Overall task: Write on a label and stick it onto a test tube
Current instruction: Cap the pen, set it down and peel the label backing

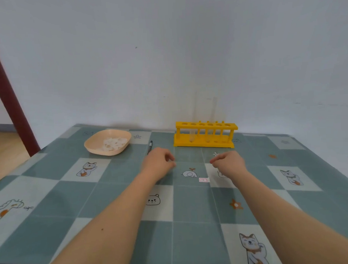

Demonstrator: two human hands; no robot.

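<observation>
Label [203, 180]: small white slip with a red border, lying flat on the tablecloth [191, 210] just beside a printed elephant. Some mark shows inside the border, too small to read. Neither hand touches it.

Test tubes: two clear tubes, one [192, 135] toward the left end and one [208, 136] near the middle, standing upright in separate holes of the rack. They sit at 12 o'clock from the label, well apart from it.

Rack [205, 133]: yellow, a single row of holes, at the far edge of the table against the wall.

Left hand [158, 162]: at 11 o'clock from the label, near it, back of the hand upward, fingers curled in with the thumb close to the fingertips. Whether anything small is pinched there cannot be told.

Right hand [228, 162]: at 1 o'clock from the label, near it, fingers likewise curled, fingertips drawn together and pointing toward the left hand. No held thing shows; the grasp cannot be judged.

Pen [150, 146]: dark, lying on the cloth at 11 o'clock from the label, its near end hidden behind the left hand.

Bowl [94, 146]: shallow, beige, at 10 o'clock, holding a heap of pale whitish pieces [114, 143].
</observation>
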